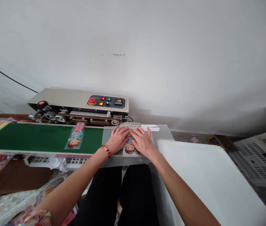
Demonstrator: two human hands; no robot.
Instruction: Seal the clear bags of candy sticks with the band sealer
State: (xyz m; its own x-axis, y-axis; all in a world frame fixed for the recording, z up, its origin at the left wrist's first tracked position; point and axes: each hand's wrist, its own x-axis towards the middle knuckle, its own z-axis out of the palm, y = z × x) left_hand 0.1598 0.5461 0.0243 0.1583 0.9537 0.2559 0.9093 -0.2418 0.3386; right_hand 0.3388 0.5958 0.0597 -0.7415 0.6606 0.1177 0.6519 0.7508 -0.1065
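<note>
A clear packet with a cartoon face (130, 148) lies on the grey plate at the right end of the green belt (41, 138). My left hand (118, 138) rests on the packet's upper left edge, its fingers pressed together. From the right, my right hand (142, 141) lies over the packet's upper right part with its fingers spread. Its thumb and fingertips nearly meet those of my left hand and hide part of the packet. Another cartoon packet (76, 136) lies by itself on the belt, left of my hands.
Behind the belt stands a sealing machine (76, 102) with a red stop button and lit switches. A white surface (201, 169) is at the right, with a plastic crate (260, 157) beyond. A cardboard box (17, 175) sits below left.
</note>
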